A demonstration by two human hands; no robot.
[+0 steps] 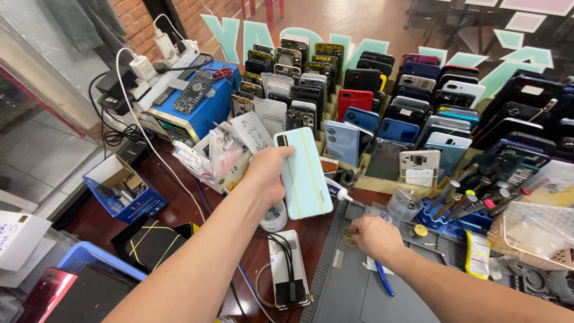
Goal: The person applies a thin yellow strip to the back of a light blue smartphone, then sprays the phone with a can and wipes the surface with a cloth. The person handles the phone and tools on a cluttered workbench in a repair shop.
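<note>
— What crowds the dark red wooden tabletop (179, 209) in the head view?

— Behind the hands stands a tan cardboard rack (382, 182) packed with upright phones in black, blue, red and white. To its left sits a blue metal bench box (197, 113) with a white power strip (167, 72) and chargers on top, and in front of that a small open carton of white tubes and paper slips (215, 155). A blue cardboard box (128, 191) sits near the left edge. On the right, a blue plastic tool holder (460, 218) carries screwdrivers, just beyond a grey rubber work mat (359, 293). A white power bank wrapped in black cable (289, 275) lies beside the mat's left edge.

— And the left hand?

— The left hand (266, 173) is closed around the left edge of a pale mint-green smartphone with two thin yellow lines down its back (304, 173). The phone is lifted above the tabletop, in front of the rack, its back to the camera. Its long axis runs nearly upright, leaning slightly, the camera end at the upper left and the lower end over a white glue tube (338, 191).

— The right hand?

— The right hand (373, 236) rests on the mat, fingers curled down over small yellow rubber bands (348, 239); whether it grips one I cannot tell. A blue pen (384, 280) lies just beside the wrist.
</note>
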